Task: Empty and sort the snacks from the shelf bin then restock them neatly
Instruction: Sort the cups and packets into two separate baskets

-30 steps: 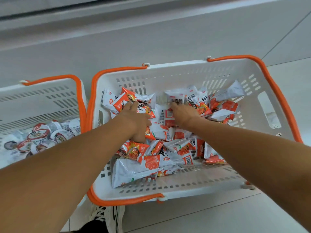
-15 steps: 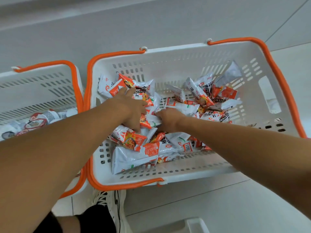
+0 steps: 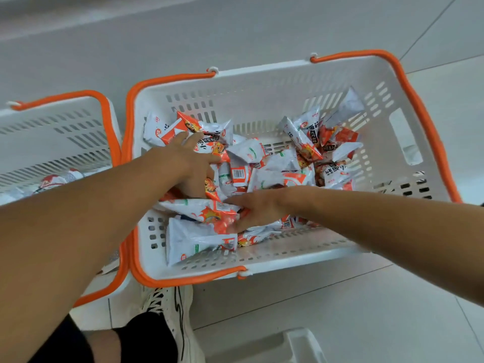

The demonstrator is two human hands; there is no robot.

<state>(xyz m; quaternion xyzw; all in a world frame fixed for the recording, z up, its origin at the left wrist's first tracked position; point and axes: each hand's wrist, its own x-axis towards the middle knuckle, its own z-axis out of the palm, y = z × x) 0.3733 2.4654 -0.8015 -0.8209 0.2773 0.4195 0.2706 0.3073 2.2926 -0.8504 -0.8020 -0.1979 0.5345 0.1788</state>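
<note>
Sorting under way: left hand (image 3: 193, 169) and right hand (image 3: 255, 209), fingers spread flat, press on loose snack packets (image 3: 262, 176) heaped in the white basket (image 3: 262, 82); sealed cups (image 3: 52, 180) lie in the neighbouring basket (image 3: 52, 121); restocking remains.

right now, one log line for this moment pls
left hand spread on snack packets | right hand flat on packets near front | both in orange-rimmed basket | nothing lifted
</note>
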